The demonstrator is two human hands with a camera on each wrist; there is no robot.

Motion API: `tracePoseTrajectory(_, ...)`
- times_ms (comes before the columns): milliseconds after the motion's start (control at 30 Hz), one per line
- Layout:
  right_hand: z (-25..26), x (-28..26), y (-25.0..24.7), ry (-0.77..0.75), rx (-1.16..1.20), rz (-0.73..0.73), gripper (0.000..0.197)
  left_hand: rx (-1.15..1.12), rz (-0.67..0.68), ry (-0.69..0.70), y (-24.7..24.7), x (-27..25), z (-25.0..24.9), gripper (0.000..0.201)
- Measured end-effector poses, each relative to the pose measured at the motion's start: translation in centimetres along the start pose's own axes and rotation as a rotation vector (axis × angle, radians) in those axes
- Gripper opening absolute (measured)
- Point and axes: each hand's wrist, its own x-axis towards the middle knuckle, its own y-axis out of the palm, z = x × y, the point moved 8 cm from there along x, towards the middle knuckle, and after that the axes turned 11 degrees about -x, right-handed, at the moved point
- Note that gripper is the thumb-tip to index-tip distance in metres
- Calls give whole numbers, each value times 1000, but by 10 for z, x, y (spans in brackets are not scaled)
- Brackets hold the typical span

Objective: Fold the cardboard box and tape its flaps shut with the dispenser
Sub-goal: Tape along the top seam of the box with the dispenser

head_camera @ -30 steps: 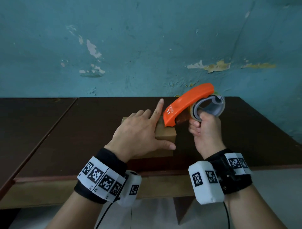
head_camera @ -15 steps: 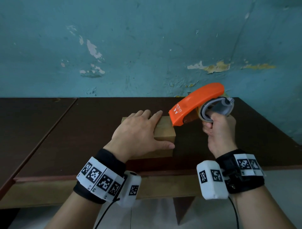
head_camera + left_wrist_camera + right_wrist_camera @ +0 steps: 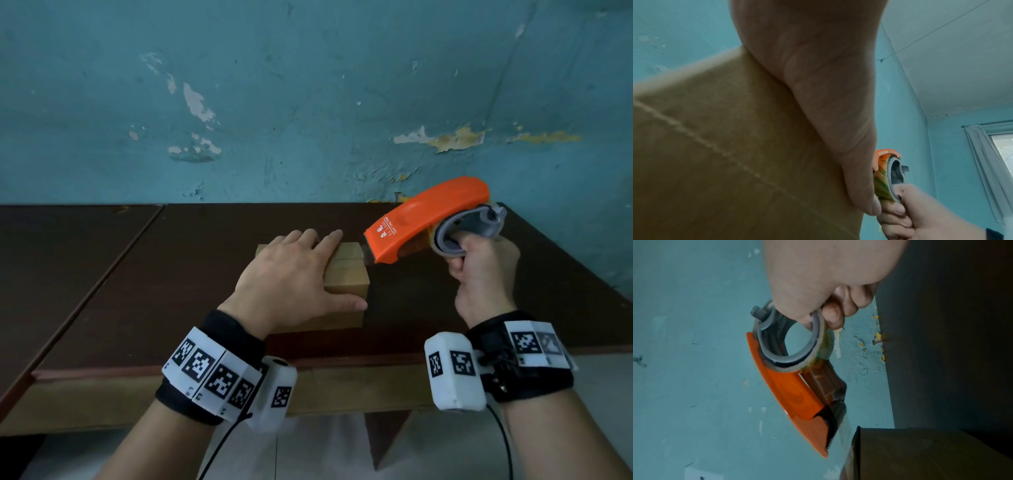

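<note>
Cardboard box (image 3: 346, 274) is sitting on the table (image 3: 171, 274), my left hand (image 3: 294, 277) pressing flat on its flaps. My right hand (image 3: 479, 270) is gripping the dispenser (image 3: 424, 219), stretching tape off the box's right edge; next, probably tearing it.

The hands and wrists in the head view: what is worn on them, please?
Both hands, left and right, are bare. Each wrist has a black band with white square-patterned markers, a white camera block and a thin black cable.
</note>
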Motion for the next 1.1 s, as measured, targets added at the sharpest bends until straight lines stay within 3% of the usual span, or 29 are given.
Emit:
tracePoseTrajectory(133,10,0,1,-100,-22,24,29,-39,-4,-24,-2,0,0,124)
tracePoseTrajectory(367,27,-4,-4,-398,-381,1,21,-33,8,-16,-1,0,0,121)
tracePoseTrajectory(633,17,-4,1,-391,-477,1,12,17,-46,64,0,-1,-4,115)
tracePoseTrajectory(767,6,-2,5,-325,-425,22,18,26,-64,234,3,-5,-15,94)
tracePoseTrajectory(933,-12,-1,7,-137,-264,4,24,44,-49,245,5,-4,-17,81)
tracePoseTrajectory(1100,-35,-8,31,228,298,164,16,58,-43,226,5,-3,-16,81)
